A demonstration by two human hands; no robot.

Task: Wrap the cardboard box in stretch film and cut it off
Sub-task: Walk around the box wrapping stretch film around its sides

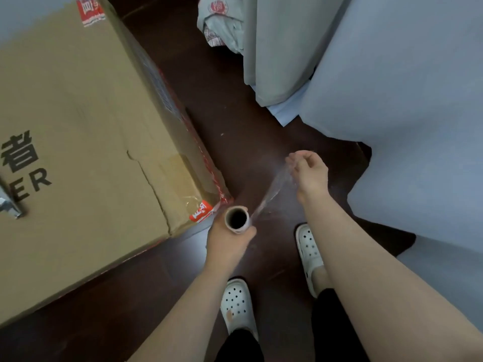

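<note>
Looking down from head height at a dark floor. Nearest, at 6 o'clock, two feet in white perforated clogs. Just above them, near centre, the left hand is closed around a roll of stretch film, held upright so its hollow cardboard core faces the camera. From the roll a narrow, bunched strip of clear film runs toward 2 o'clock to the right hand, whose fingertips are pinched together on the loose end. At 9 to 11 o'clock stands the large cardboard box, its near corner just beside the roll; no film shows on it yet. Pale covered furniture fills 1 to 3 o'clock. To start well, the strip likely needs spreading flat and anchoring on that near corner, kept taut so it clings
</note>
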